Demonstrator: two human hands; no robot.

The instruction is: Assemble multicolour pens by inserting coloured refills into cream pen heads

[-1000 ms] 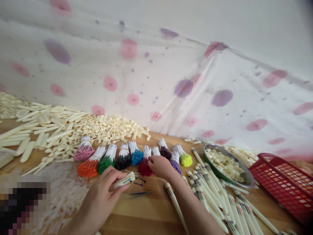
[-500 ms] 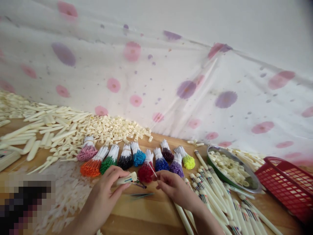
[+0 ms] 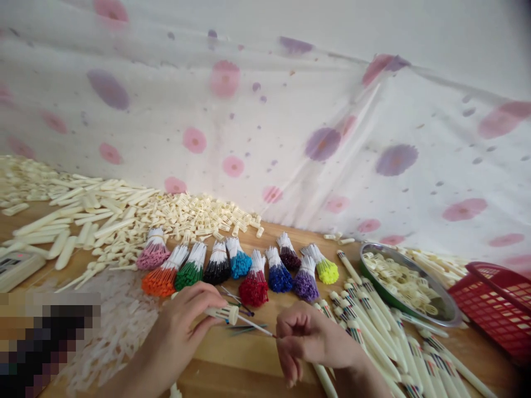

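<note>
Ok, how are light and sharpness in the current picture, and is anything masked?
Head view: diffuse light, no harsh glare; red basket soft at the right edge; upper-right corner dark; pixelation masks the lower left; left hand and right hand readable.

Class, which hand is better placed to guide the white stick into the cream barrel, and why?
Probably the right hand: it holds one end of the stick, whose other end is at the barrel. The left hand is busy gripping that barrel.
</note>
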